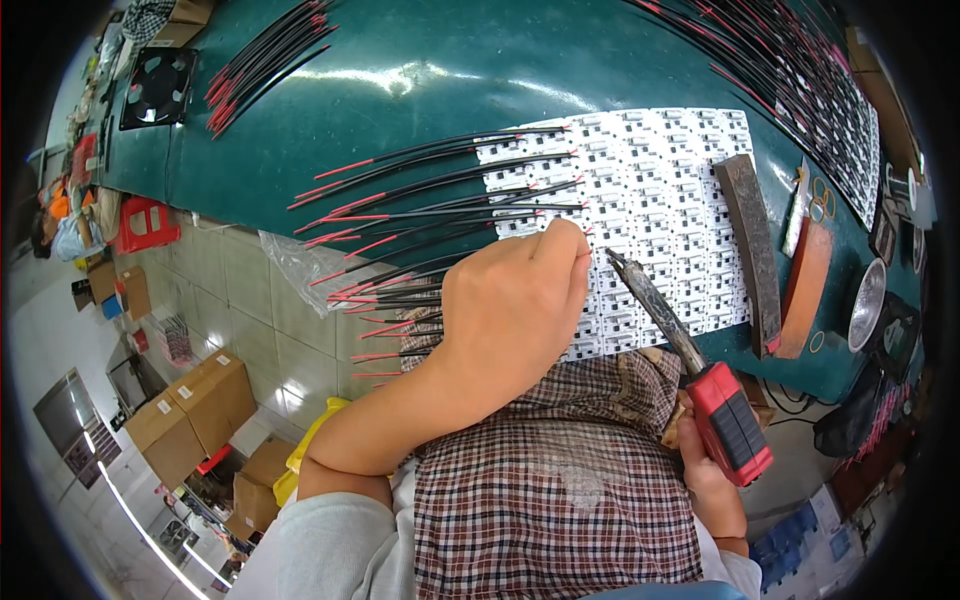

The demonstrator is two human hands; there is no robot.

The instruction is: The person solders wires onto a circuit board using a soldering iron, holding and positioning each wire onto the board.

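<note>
My left hand [515, 300] lies over the near left part of a white circuit board panel [665, 190], thumb and forefinger pinched together. A small reddish wire end shows at those fingertips; the rest of that wire is hidden by the hand. My right hand [708, 490] is closed round the red and black handle of a soldering iron [728, 422]. The iron's dark tip sits over the panel, just right of my left fingertips. Several black wires with red ends [410, 195] reach from the panel's left part out past the table edge.
A dark metal bar [750, 250] rests across the panel's right side. Beside it lie a reddish-brown block [805, 290], a knife [797, 215] and a metal bowl [867, 303]. Wire bundles [265, 75] lie far left and far right. A black fan [158, 87] stands at the left.
</note>
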